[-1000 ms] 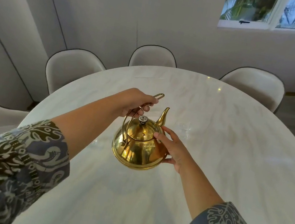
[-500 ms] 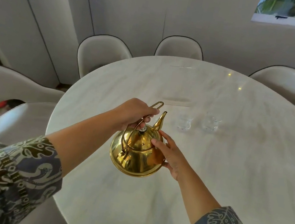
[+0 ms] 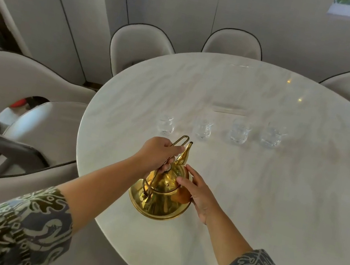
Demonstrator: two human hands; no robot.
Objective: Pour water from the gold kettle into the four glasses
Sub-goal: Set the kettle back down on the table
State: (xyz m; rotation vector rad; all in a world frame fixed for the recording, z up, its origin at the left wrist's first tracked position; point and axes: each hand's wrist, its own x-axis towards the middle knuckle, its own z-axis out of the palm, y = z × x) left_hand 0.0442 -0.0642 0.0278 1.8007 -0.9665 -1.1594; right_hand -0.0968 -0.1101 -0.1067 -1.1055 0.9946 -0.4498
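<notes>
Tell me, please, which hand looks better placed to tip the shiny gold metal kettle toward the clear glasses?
Probably the left hand: it is closed around the wire handle of the shiny gold metal kettle, with the spout aimed at the row of clear glasses. The right hand only rests open against the kettle's side, steadying it.

Four glasses point(image 3: 218, 130) abreast on table point(image 3: 297, 200) — kettle point(image 3: 159, 194) seemingly nearer.

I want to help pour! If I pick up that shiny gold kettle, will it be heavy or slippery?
Probably heavy: the gold kettle looks like metal, and the left hand grips its handle while the right hand steadies its side. Its polished surface may be slippery. Hanging from a thin handle, it could swing.
</notes>
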